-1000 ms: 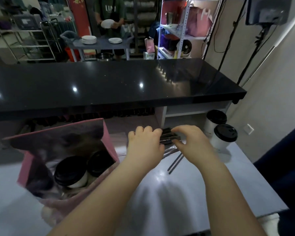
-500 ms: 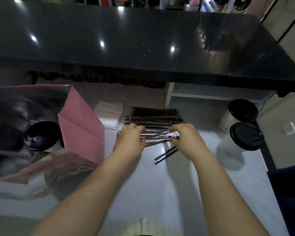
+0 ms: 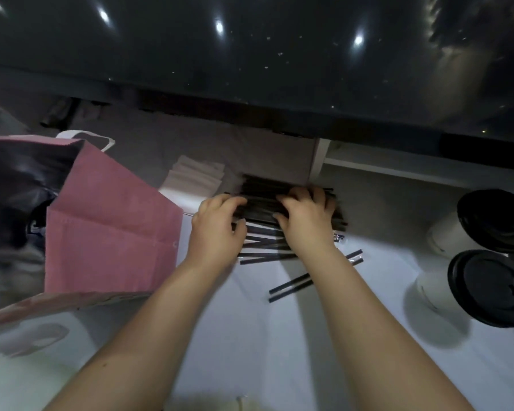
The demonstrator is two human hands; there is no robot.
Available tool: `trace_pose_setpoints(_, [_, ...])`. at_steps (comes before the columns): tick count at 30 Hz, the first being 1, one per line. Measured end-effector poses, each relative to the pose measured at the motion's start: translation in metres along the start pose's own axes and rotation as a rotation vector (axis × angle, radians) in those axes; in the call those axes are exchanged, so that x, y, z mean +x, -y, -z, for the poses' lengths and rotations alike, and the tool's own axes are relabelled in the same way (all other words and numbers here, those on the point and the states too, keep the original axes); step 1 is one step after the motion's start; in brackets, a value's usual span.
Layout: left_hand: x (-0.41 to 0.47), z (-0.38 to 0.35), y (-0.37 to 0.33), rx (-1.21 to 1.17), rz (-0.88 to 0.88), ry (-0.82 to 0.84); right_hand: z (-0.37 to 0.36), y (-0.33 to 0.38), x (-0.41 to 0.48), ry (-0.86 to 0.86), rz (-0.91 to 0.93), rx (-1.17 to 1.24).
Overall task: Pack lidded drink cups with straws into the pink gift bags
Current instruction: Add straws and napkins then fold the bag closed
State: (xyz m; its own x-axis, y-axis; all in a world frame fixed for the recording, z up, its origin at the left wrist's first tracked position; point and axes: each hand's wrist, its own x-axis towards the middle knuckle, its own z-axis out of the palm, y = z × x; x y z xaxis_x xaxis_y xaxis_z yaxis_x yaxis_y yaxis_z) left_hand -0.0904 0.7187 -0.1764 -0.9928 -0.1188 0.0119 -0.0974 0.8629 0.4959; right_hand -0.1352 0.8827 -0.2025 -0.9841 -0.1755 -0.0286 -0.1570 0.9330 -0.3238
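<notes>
Head cam: looked straight down at both my hands on the straws, kinda dim tbh.
Left hand (image 3: 217,229): fingers were curled over the left end of the straw pile (image 3: 261,203), thumb tucked in on my side of it, so pinching a bunch.
Right hand (image 3: 306,223): fingers were bent over the far edge of the same pile, thumb on the near side, clamped around the straws.
Loose straws (image 3: 291,287): two black ones lay under my right wrist, apart from the pile.
Pink gift bag (image 3: 110,226): stood just left of my left hand, mouth open; couldn't tell what was inside.
Lidded cups: two white ones with black lids, well off to the right of my right hand, the far cup (image 3: 487,221) right beside the near cup (image 3: 493,287).
Napkins (image 3: 196,176): white stack just past my left hand, between bag and pile.
White table (image 3: 250,336): under all of it.
Black counter (image 3: 250,54): ran across beyond my fingertips.
</notes>
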Motion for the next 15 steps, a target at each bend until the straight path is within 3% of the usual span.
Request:
trace_pose_setpoints(4, [0.001, 0.002, -0.001, -0.001, 0.016, -0.04, -0.007, -0.006, 0.004, -0.098, -0.01, 0.063])
trace_pose_setpoints(15, [-0.009, 0.037, -0.023, 0.004, -0.051, -0.119, 0.037, -0.009, -0.013, -0.101, 0.003, 0.163])
